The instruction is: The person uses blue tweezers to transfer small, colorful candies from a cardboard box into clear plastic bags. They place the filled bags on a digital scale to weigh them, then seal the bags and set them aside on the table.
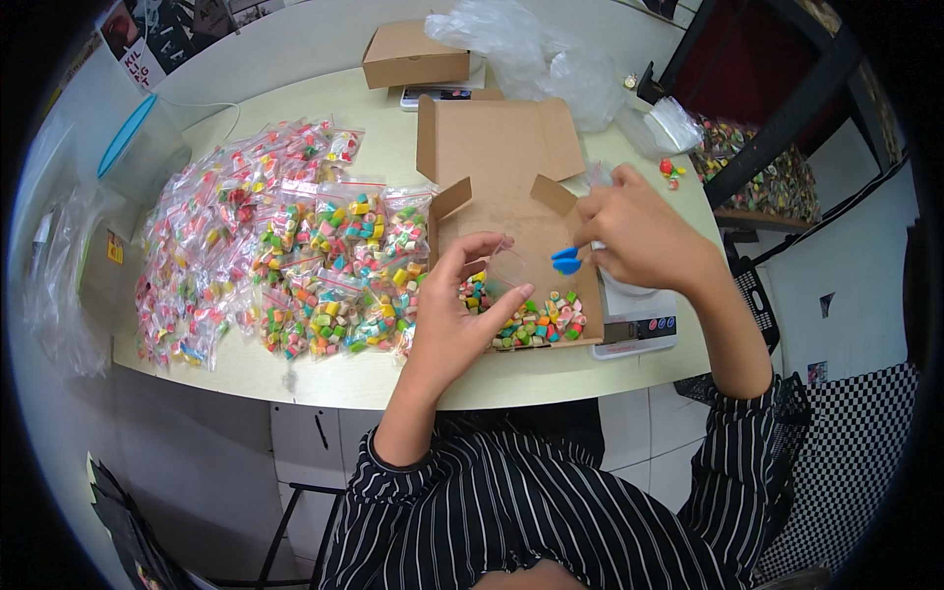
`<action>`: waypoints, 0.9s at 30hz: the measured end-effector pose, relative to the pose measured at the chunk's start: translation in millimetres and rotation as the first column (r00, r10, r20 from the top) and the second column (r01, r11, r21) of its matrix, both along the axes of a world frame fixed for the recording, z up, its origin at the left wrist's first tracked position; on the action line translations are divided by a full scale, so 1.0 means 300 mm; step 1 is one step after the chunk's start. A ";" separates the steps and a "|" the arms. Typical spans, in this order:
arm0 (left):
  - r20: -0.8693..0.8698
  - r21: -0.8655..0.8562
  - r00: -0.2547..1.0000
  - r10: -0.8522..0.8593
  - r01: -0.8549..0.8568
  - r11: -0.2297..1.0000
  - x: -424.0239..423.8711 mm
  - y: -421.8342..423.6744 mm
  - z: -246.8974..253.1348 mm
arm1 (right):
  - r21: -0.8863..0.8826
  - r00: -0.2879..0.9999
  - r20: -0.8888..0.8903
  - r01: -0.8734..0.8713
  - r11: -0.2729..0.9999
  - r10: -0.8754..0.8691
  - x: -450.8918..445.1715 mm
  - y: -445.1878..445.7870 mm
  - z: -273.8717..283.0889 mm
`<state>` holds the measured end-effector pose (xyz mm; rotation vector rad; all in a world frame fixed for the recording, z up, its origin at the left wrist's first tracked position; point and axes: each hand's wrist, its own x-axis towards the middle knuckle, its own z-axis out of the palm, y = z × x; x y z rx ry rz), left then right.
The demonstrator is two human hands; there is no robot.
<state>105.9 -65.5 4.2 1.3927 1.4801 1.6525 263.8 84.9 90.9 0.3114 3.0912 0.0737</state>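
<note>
My left hand curves around a small clear plastic cup, its round rim between thumb and fingers. In my right hand is a small tool with two blue tips, which look like tongs; its handle is mostly hidden by the fingers. Both hands are over an open cardboard box. Small cut candies in many colours lie along the box's near side, partly covered by my left hand. Right of the box is a digital kitchen scale bearing a round white dish, half hidden under my right hand.
A large heap of filled zip bags covers the table's left side. Behind it stands a clear tub with a blue rim. A closed cardboard box, a second scale and clear plastic bags are at the back.
</note>
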 end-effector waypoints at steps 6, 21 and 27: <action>-0.013 -0.034 1.000 -0.006 0.006 0.999 0.002 0.002 -0.004 | -0.036 0.968 -0.250 -0.011 0.999 0.002 0.002 -0.054 0.178; 0.064 0.082 0.998 0.008 -0.013 0.997 -0.007 0.011 0.011 | 0.066 0.978 -0.207 0.001 0.998 0.013 0.033 -0.046 0.091; -0.054 0.080 0.998 0.037 -0.032 0.996 -0.006 0.018 -0.002 | 0.113 0.993 0.119 0.008 0.994 -0.022 0.007 -0.067 -0.019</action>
